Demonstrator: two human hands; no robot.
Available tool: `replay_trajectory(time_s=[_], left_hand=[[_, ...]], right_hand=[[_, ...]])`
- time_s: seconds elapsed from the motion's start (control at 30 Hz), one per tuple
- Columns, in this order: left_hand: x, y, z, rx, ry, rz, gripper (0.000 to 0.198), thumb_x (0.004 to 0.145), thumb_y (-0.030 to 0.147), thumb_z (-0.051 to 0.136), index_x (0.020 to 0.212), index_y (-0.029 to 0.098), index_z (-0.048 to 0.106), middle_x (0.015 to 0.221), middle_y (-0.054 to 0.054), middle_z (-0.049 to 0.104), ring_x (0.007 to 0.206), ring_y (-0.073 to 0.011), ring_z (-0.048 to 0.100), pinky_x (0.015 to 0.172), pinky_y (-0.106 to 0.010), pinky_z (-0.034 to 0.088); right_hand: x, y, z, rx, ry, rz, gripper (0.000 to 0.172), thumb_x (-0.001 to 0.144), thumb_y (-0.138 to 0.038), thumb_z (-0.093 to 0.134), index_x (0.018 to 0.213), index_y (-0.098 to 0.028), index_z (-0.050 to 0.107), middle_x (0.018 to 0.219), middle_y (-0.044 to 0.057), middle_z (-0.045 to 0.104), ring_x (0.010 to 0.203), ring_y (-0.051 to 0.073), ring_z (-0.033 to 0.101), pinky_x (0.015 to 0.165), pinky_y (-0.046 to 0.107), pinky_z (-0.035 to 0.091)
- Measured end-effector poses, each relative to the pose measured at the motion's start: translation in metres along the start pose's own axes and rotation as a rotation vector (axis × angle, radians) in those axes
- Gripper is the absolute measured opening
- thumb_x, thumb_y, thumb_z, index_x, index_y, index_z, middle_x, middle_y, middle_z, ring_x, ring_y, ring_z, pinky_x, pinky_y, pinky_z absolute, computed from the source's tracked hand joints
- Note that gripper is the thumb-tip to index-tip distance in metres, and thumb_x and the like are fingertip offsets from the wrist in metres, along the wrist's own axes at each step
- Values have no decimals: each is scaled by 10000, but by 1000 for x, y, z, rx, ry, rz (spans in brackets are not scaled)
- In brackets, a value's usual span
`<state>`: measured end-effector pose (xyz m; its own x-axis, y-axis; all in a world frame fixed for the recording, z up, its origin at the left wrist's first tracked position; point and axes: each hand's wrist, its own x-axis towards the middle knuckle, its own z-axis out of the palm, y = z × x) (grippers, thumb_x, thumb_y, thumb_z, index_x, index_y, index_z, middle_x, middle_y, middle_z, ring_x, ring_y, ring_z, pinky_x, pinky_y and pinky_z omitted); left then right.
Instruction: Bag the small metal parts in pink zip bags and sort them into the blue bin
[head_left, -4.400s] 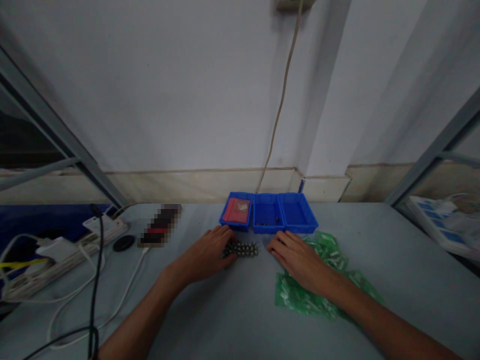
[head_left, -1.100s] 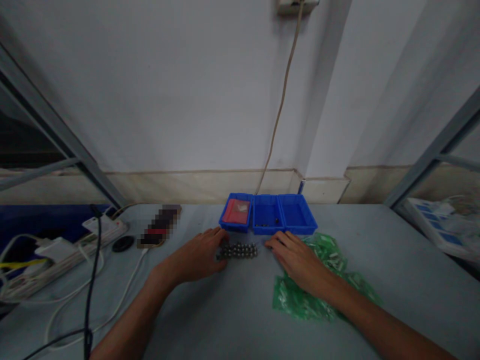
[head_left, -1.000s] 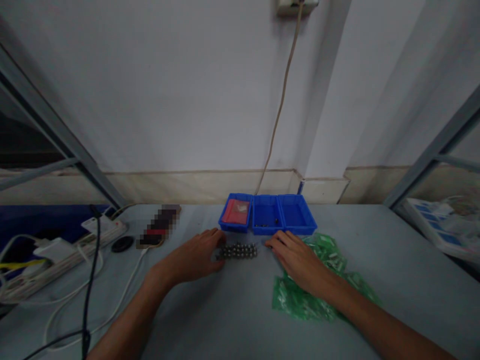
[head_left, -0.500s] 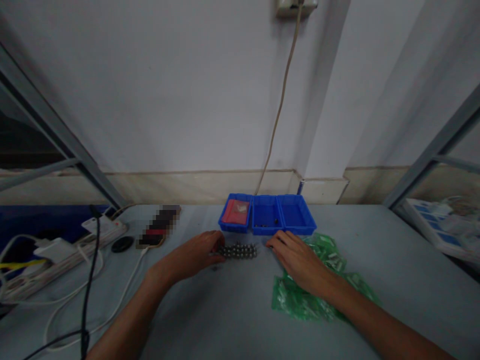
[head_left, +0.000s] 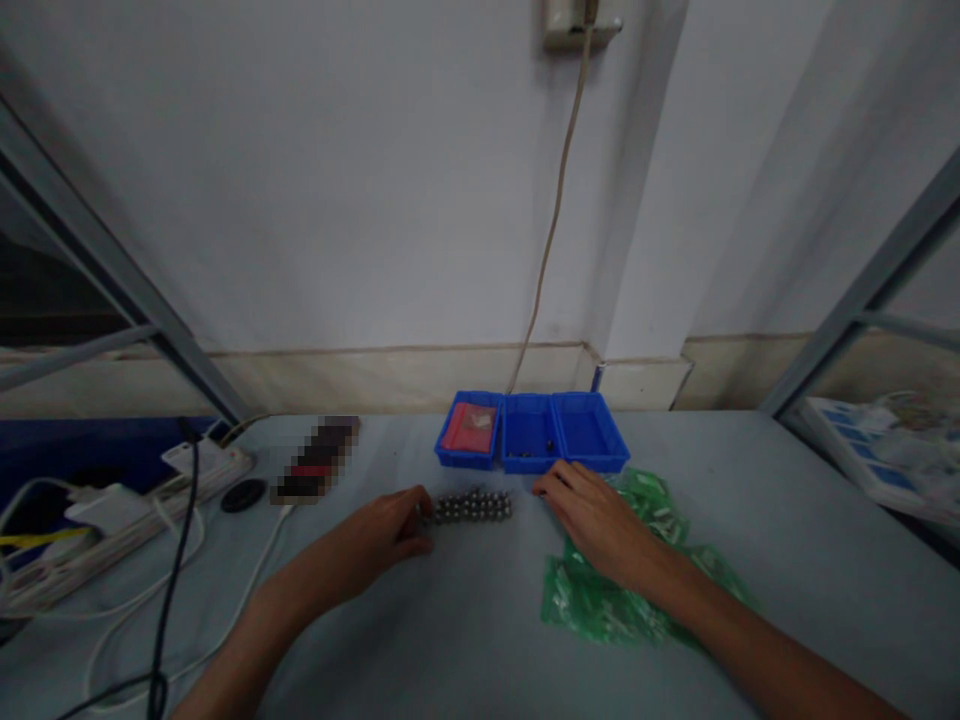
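Note:
Rows of small shiny metal parts with round heads [head_left: 474,507] stand close together on the table in front of me. My left hand [head_left: 394,528] is at their left end, thumb and fingers apart. Whether a fingertip touches the nearest part, I cannot tell. To the right of the rows, my right hand [head_left: 581,510] rests low with its fingers curled together. Anything pinched in its fingertips is too small to name. Under and beside my right wrist lie green clear plastic bags [head_left: 600,600].
Behind the rows stand three joined blue bins: the left bin [head_left: 445,455] holds a red packet [head_left: 471,428], the middle bin [head_left: 529,464] a few small dark pieces. At left are a phone [head_left: 319,460], a black round disc [head_left: 244,495], a power strip [head_left: 45,580] and cables.
My left hand has moved left and slightly down, its fingers coming away from around the left end of the rows. My right hand stays in nearly the same place.

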<state>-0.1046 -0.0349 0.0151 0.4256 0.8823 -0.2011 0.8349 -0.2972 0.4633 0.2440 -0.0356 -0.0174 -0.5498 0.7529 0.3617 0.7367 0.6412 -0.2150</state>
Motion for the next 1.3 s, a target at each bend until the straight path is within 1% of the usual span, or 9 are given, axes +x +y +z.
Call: replay_trajectory(time_s=[0.2,0.37,0.53,0.67,0.87,0.97,1.07,1.2,1.3], left_hand=[[13,-9,-5,-7,49,48,170,976,375,599,1024,222,655,950,-47,709,826,-228,644,754,-327,434],[21,-10,-10,-26,18,34,199,958,388,615,1030,212,677,920,-45,715,816,-230,654,734,-320,435],[18,-7,-8,-69,7,25,225,933,356,641,1105,212,658,911,-31,709,793,-220,657,714,-312,447],[14,-7,-4,-92,7,25,238,949,342,617,1152,218,632,916,-28,706,796,-212,665,717,-307,469],[11,-5,0,-133,3,80,314,947,286,572,1257,240,553,905,-13,688,777,-205,653,704,-307,473],[11,-3,2,-158,38,75,343,926,265,574,1264,242,515,914,-17,688,784,-206,653,713,-313,481],[12,-3,3,-170,62,68,330,927,270,579,1246,241,500,917,-19,684,781,-206,650,711,-315,487],[12,-6,2,-189,39,82,339,932,277,602,1249,238,493,909,-6,679,770,-197,651,704,-305,488],[11,-8,-1,-176,41,79,321,932,270,616,1233,240,510,956,-13,686,795,-196,653,720,-307,494]], right_hand=[[0,1,-1,-5,7,1,246,1042,-33,538,1203,-173,661,1119,113,677,1036,272,644,919,433,560],[-1,4,2,0,33,6,256,1036,-35,539,1201,-184,667,1113,104,670,1034,265,641,919,435,561],[-2,4,2,22,30,15,259,1053,-50,517,1215,-185,666,1128,104,668,1059,266,638,937,447,561],[-1,3,0,20,19,22,243,1060,-59,521,1200,-188,673,1110,99,669,1061,266,644,943,443,566],[-1,3,1,9,21,23,239,1060,-55,528,1200,-187,672,1101,97,673,1062,265,649,952,430,563],[-1,4,3,17,28,24,234,1066,-64,525,1199,-190,670,1107,95,674,1057,265,647,946,427,561],[-1,4,4,18,28,25,226,1074,-77,516,1197,-187,670,1099,95,674,1052,268,646,944,440,563],[-1,3,3,27,37,31,233,1073,-77,515,1193,-192,678,1104,97,679,1053,265,653,938,447,574],[0,3,2,26,40,40,236,1069,-73,520,1189,-194,684,1108,98,684,1057,266,659,944,450,578]])
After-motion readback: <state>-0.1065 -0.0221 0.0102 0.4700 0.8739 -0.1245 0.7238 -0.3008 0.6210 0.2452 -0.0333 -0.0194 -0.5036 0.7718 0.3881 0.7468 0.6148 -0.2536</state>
